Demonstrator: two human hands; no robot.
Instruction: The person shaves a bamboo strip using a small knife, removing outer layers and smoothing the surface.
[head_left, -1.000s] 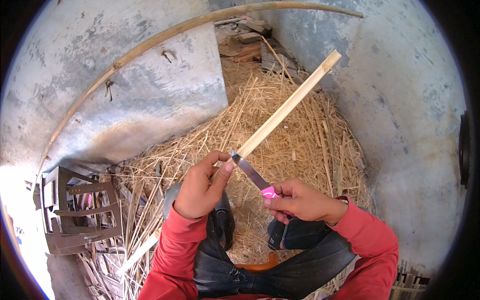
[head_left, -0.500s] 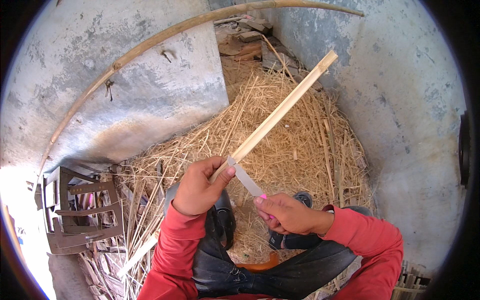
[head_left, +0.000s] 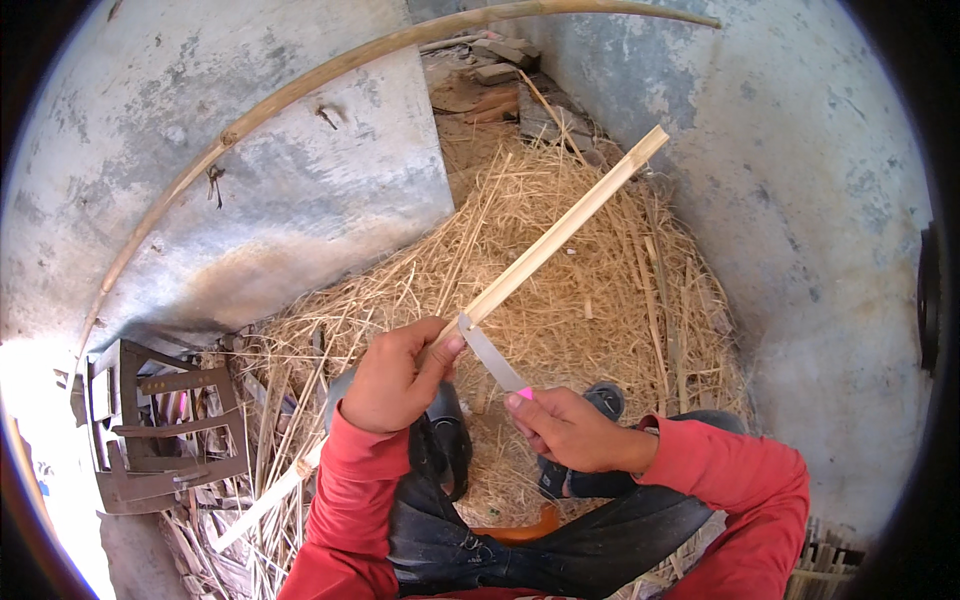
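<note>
2 grey walls, L one (head_left: 300, 180) & R one (head_left: 800, 220), patchy paint. Btwn them, 1 big straw heap (head_left: 570, 270), pale shavings plus long thin sticks, too many to count. 1 long pole (head_left: 222, 138) arcs across L wall & top. Dark trousers (head_left: 450, 550), legs bent, knees apart. 1 metal frame (head_left: 180, 432) far L, w/ bars & open gaps; scraps show thru gaps, can't tell if in it or behind. 2 red sleeves (head_left: 355, 490). 1 pale strip (head_left: 570, 225), prob. bamboo, slants from upper R down thru L hand (head_left: 395, 375), under L wrist, out again lower L. 2 dark shoes, L one (head_left: 452, 450) & R one (head_left: 605, 402), betw. the legs. Few bricks (head_left: 495, 75) at back, overlapping.

2 hands: L grips strip abt mid-length, thumb on top, fingers curled; R hand (head_left: 580, 430) clenched round pink handle (head_left: 525, 394) of 1 knife, lower R of strip. Blade (head_left: 495, 360) points up-L, tip end touching strip right by L thumb. Longer visible part of strip is beyond L hand, up & R, over heap.
</note>
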